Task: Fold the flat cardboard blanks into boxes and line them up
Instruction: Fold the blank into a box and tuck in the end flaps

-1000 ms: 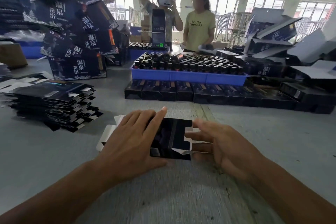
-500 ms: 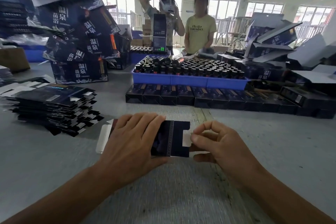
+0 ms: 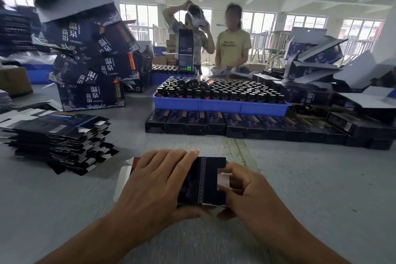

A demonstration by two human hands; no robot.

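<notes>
At the near middle of the grey surface, directly below the camera, the dark blue printed cardboard box blank is held between both hands, partly opened into a sleeve and lying on its side. The left hand covers its left half, with the fingers laid almost straight over the top panel and the thumb under the near edge, so it clamps the sleeve in shape. The right hand works at the open right end; its fingers are curled narrow around the pale end flap and seem to push it inward, though I cannot tell exactly which flap goes first. To do this step well, I think the left hand should keep the sleeve square and not crush it, because a leaning sleeve makes the flaps miss the slot. The small side flaps should be bent in before the big tuck flap, and each crease should be pressed along its scored line. The finished piece then belongs at the end of the row of closed dark boxes in front of the blue plastic tray of small dark bottles. The stack of flat dark cardboard blanks waits at the left, near enough for the following one.
</notes>
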